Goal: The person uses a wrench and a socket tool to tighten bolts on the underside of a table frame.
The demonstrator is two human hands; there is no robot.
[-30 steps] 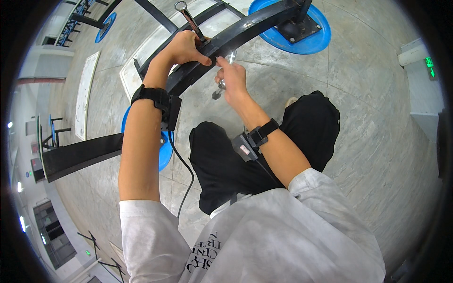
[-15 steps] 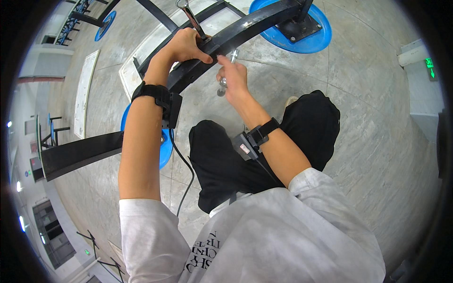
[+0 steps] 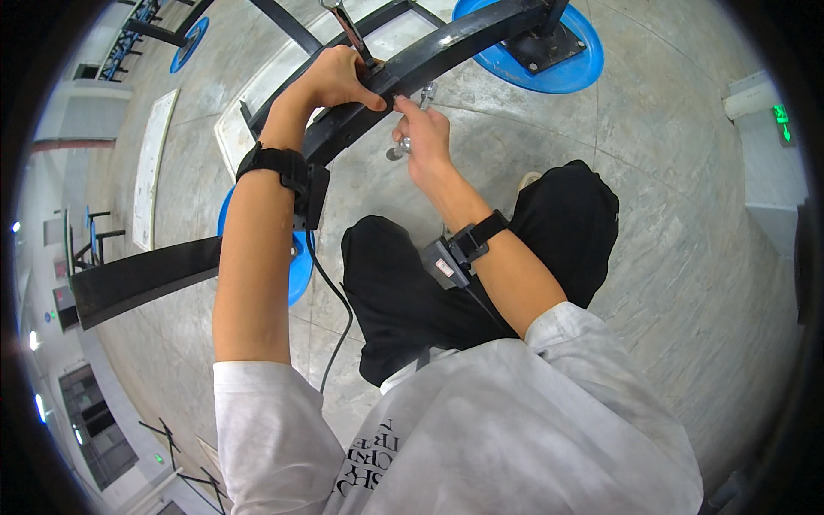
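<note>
A black metal beam point(image 3: 472, 37) curves across the upper part of the head view. My left hand point(image 3: 330, 79) is closed over it, thumb along the near side; the other fingers are mostly hidden behind. Next to that hand a steel wrench point(image 3: 350, 31) sticks up from the beam, its lower end by the thumb's base. On the near side my right hand point(image 3: 425, 137) is wrapped around a shiny socket wrench point(image 3: 399, 150). One end of this tool shows below the fist and the other above it. The right index fingertip is at the beam's edge.
A blue round seat point(image 3: 588, 64) with a bolted black plate lies at the upper right. Another blue seat point(image 3: 300, 273) is partly behind my left arm. A wide black leg point(image 3: 146, 279) extends left. White panels point(image 3: 156, 163) lie on the grey floor point(image 3: 687, 283).
The lower end of the socket wrench in my right hand has swung slightly left and up. My left hand stays in place on the beam.
</note>
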